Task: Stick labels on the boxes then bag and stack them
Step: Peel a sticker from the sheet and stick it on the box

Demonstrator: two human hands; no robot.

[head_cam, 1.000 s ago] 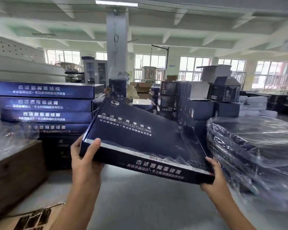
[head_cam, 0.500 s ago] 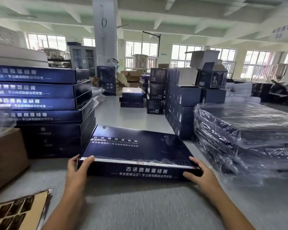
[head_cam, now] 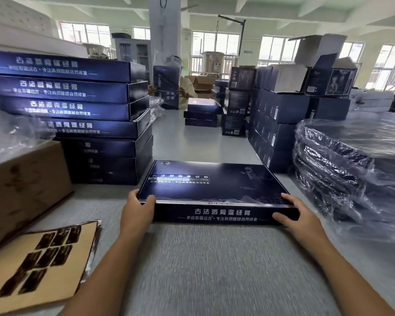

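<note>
One wide-angle view looks from head height, forward and slightly down along the grey table (head_cam: 203, 265). The flat dark blue cardboard box (head_cam: 214, 185) sits near, centre; bright windows (head_cam: 205, 46) lie far.

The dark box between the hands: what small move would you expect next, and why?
Probably the left hand lets go and reaches for the label sheet just beside it. The box lies flat on the table, unbagged, with the right hand holding its other near corner.
</note>
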